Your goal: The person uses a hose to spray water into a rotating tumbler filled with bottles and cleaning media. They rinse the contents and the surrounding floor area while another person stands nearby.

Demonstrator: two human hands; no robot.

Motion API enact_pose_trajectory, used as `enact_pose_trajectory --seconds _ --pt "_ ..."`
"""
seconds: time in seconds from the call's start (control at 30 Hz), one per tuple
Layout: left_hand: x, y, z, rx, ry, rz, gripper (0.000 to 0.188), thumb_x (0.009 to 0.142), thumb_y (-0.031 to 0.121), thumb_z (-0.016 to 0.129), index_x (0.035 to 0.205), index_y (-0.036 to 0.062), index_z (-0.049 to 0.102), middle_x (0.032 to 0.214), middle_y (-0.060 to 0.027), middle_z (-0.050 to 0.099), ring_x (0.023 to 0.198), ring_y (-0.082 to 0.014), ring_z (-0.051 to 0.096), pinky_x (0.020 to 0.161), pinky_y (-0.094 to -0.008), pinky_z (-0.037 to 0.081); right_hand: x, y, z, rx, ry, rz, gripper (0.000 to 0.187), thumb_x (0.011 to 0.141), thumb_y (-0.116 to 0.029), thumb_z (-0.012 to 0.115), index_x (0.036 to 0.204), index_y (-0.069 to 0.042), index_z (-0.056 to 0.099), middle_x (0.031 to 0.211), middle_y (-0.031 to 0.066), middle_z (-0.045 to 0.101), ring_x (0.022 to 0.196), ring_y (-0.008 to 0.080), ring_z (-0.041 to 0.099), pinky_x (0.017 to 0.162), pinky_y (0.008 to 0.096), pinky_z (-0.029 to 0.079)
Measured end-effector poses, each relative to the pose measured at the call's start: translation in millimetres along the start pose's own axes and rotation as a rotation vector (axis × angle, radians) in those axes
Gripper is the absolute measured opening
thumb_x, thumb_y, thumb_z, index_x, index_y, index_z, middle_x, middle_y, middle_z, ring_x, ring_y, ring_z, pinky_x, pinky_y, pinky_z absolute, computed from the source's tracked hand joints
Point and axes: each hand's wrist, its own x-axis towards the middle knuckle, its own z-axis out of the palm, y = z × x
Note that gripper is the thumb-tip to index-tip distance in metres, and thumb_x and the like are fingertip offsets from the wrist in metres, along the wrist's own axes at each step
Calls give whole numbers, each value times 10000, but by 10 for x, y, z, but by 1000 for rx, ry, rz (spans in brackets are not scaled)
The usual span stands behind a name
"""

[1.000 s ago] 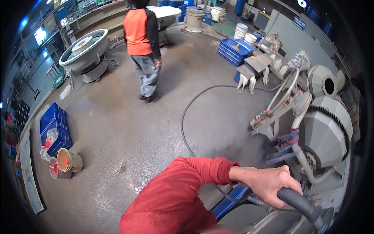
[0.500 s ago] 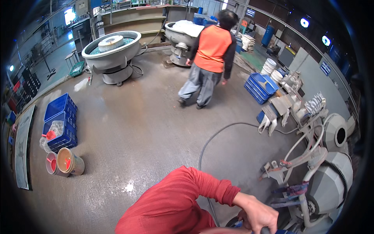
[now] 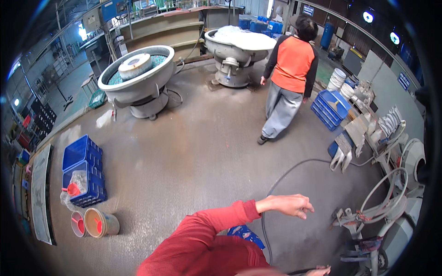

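My left hand (image 3: 289,205), at the end of a red sleeve, reaches out over the wet floor. Its fingers are loosely bent and slightly apart, with nothing visible in them. At the lower edge, partly cut off, my right hand (image 3: 321,271) is closed around a thin black hose or cable (image 3: 301,272). A longer dark hose (image 3: 294,168) curves across the floor below my left hand and toward the machines at right. Some blue patterned cloth (image 3: 246,235) shows under my left arm.
Blue crates (image 3: 90,181) and a tan bucket (image 3: 107,222) with a red scoop stand at left. Two round grey vibrating bowls (image 3: 154,94) are ahead. A person in an orange top (image 3: 293,60) walks near a blue crate stack (image 3: 328,110). Tilted drum machines (image 3: 403,230) line the right.
My left hand has let go of a dark object near the lower edge and moved up and away. The person in orange has moved right, and my view has shifted.
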Motion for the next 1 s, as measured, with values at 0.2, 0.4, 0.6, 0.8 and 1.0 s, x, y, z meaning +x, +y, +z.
enact_pose_trajectory --seconds 0.2,0.4,0.6,0.8,1.0 --pt "-48 -1383 -1593 294 227 -241 357 819 267 555 1069 14 522 785 -119 572 799 -278 552 733 -373 433 -399 394 1786 -150 67 7 433 726 -291 596 1052 -10 545 939 89 591 919 219 557 823 354 427" --pt "-1336 -2536 -3003 289 300 -788 393 745 327 636 1029 58 595 978 -119 621 929 -239 585 794 -337 458 -485 651 3530 -123 -29 130 423 733 -294 582 1041 -6 545 937 93 590 917 222 556 820 359 429" --pt "-2063 -3473 -4176 647 951 -928 200 696 154 636 855 33 642 796 -158 628 742 -263 633 669 -343 500 -485 1007 4342 -133 -66 204 414 740 -297 569 1029 -2 546 934 97 590 914 226 554 818 363 431" --pt "-1943 -4492 -5472 697 1189 -823 225 669 40 645 890 21 609 847 -161 609 801 -285 602 728 -348 472 -765 1434 5245 -152 74 248 406 746 -300 556 1018 2 546 932 100 589 912 229 553 816 367 432" --pt "-1601 -5600 -6530 860 969 -773 354 669 41 638 1007 -11 544 1078 -186 539 1039 -350 490 907 -387 389 -1236 1545 6267 -209 243 286 400 753 -303 543 1006 6 547 929 104 589 909 232 551 814 371 434"
